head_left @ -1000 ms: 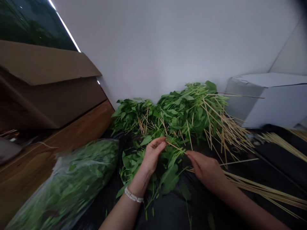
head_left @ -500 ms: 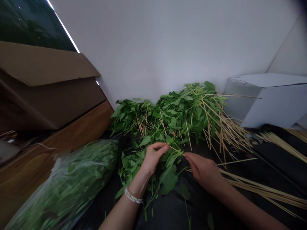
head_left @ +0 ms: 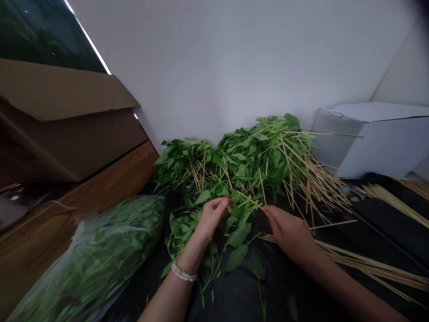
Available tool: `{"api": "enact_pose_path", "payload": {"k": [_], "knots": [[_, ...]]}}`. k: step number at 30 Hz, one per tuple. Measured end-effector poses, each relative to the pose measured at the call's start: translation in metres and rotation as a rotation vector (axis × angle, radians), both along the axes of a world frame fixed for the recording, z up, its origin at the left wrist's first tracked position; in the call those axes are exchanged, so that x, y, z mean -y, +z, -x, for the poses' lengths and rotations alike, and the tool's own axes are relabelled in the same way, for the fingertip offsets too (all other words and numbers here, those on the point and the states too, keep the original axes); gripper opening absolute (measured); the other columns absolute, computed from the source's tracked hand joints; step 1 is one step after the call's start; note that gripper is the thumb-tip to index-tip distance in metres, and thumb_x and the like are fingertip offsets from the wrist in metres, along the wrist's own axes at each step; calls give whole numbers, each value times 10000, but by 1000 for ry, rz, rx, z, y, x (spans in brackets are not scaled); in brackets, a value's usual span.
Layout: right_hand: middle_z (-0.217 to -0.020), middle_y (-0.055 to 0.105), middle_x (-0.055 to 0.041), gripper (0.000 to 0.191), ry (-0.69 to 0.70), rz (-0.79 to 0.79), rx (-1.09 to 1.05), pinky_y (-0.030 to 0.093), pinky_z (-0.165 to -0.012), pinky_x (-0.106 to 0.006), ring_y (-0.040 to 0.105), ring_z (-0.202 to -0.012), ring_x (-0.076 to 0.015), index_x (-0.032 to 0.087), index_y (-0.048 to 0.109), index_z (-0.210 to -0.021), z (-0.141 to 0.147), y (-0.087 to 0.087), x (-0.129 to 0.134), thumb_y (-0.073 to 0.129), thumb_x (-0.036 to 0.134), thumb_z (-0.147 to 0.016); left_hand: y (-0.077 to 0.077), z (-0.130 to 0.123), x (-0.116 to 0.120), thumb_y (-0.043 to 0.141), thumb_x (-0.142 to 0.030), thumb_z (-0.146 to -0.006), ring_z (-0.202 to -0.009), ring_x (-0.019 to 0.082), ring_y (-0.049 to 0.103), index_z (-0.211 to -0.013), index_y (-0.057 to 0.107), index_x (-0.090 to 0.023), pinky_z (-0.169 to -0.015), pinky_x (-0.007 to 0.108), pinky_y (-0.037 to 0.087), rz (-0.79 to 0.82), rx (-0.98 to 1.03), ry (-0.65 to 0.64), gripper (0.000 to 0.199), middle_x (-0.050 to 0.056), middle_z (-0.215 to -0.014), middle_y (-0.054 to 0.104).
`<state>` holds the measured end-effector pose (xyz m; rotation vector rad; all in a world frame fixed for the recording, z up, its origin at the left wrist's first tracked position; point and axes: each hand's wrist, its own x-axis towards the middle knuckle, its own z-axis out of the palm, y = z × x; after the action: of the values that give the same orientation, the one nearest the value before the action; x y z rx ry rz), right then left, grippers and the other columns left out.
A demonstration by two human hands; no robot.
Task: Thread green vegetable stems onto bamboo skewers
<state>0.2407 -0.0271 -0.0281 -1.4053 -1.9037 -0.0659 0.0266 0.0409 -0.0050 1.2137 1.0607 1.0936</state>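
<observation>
My right hand (head_left: 288,228) pinches the near end of a thin wooden skewer (head_left: 246,196), which points up and left with green stems and leaves (head_left: 239,232) gathered on it. My left hand (head_left: 212,215), with a beaded bracelet at the wrist, has thumb and fingertips closed just left of these stems; what lies between the fingertips is too small to tell. Loose leafy stems (head_left: 182,228) lie under and beside my left hand. Behind both hands, leafy bunches threaded on skewers (head_left: 254,152) are heaped against the wall.
At the left lie a clear plastic bag of leaves (head_left: 110,250) and an open cardboard box (head_left: 73,134). Bare skewers (head_left: 375,264) lie at the right on the black sheet (head_left: 234,295). A white box (head_left: 385,143) stands behind them, and more skewers (head_left: 395,201) are near it.
My right hand has moved slightly right and up with the skewer. My left hand has shifted a little left, off the skewer's far end, and the hands are farther apart.
</observation>
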Motion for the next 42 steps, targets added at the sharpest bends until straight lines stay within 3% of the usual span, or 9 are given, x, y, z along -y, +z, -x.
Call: {"api": "enact_pose_path", "payload": {"k": [2, 4, 8, 11, 15, 22, 34, 42], "knots": [[-983, 727, -39, 257, -6, -2, 4, 512, -747, -257, 698, -860, -164, 204, 617, -1063, -1, 0, 0, 377, 243, -978, -3, 1, -2, 761, -521, -688, -403, 2, 323, -792, 750, -116, -397, 165, 233, 36, 110, -26, 418, 9, -657, 662], [-966, 728, -34, 256, -6, 5, 6, 509, -741, -256, 698, -855, -162, 206, 616, -1058, 0, 1, 0, 375, 243, -979, -4, 0, -2, 831, -424, -635, -427, -6, 405, -769, 738, -121, -406, 136, 281, 95, 228, -36, 345, 15, -714, 688], [-971, 725, -34, 257, -11, 17, 10, 509, -739, -259, 697, -862, -164, 209, 612, -1056, 0, 1, 0, 369, 243, -981, 0, 0, 1, 899, -211, -543, -717, 84, 662, -863, 740, -139, -662, 148, 508, 207, 389, -91, 364, 48, -860, 733], [-959, 724, -31, 254, -10, 19, 12, 514, -733, -266, 699, -850, -167, 207, 609, -1059, 0, 1, 0, 370, 247, -982, 2, 0, 2, 896, -177, -547, -846, 127, 693, -912, 739, -135, -785, 186, 536, 208, 434, -124, 400, 79, -959, 741], [-976, 725, -34, 251, 26, 8, 19, 525, -768, -273, 700, -854, -165, 205, 611, -1065, 1, -1, 1, 376, 235, -981, -2, -3, 1, 901, -241, -551, -661, 75, 661, -820, 741, -123, -636, 142, 522, 191, 415, -46, 335, 61, -832, 745], [-1065, 717, -61, 263, 69, -24, 81, 530, -874, -314, 688, -955, -180, 198, 618, -1101, 2, -4, 2, 391, 194, -968, -2, -5, 1, 871, -322, -598, -537, 25, 522, -855, 762, -130, -514, 128, 412, 99, 317, -10, 339, 30, -755, 717], [-1044, 718, -81, 287, 80, -23, 145, 544, -851, -331, 692, -943, -197, 176, 634, -1125, 2, -4, 3, 402, 173, -956, -2, -4, 3, 811, -416, -659, -506, 23, 371, -905, 779, -161, -465, 164, 245, 13, 164, 17, 356, 19, -721, 684], [-1035, 720, -78, 301, 62, -12, 147, 533, -868, -327, 687, -953, -195, 182, 639, -1128, 2, -3, 3, 387, 183, -963, -4, -4, 3, 838, -398, -625, -551, 45, 452, -876, 782, -167, -488, 164, 289, 27, 162, 58, 345, 36, -734, 715]]}}
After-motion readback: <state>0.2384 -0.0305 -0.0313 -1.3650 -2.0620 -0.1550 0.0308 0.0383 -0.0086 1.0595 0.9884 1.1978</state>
